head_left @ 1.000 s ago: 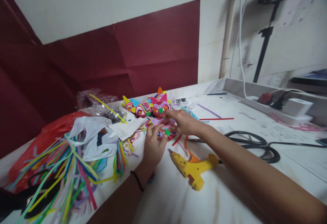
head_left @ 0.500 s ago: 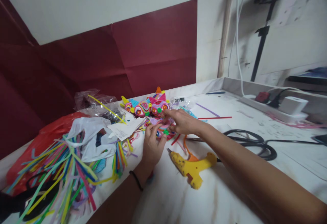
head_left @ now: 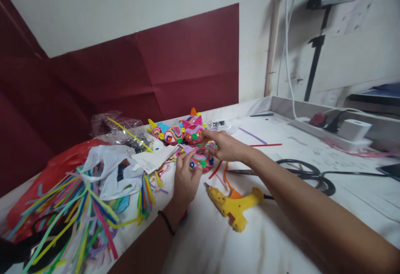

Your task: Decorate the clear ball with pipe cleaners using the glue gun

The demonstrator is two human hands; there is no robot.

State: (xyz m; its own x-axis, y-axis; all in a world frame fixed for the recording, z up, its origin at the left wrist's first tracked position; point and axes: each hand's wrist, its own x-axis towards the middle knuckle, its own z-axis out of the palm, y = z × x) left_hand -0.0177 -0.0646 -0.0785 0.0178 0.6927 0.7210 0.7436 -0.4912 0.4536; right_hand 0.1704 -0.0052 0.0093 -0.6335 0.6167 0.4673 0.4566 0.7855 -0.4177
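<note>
A round, many-coloured pipe-cleaner animal face lies low over the table, with a green nose and blue spots showing. My left hand has its fingers closed on the face's left edge, and a dark band is on that wrist. Over the top right edge, my right hand has thumb and fingers bent together; what is between the tips is hidden. Just behind are several similar finished-looking animal heads with pink, blue and yellow ears. A yellow hot glue gun rests on its side nearer me, nozzle toward the left hand.
On the left, loose pipe cleaners spread over a white plastic bag and a red bag. White paper lies beside them. Toward the right are a coiled black cable, a red pipe cleaner and a power strip.
The face under my hands has tipped slightly so its blue spots now show. My hands have barely shifted. The whole view has moved a little.
</note>
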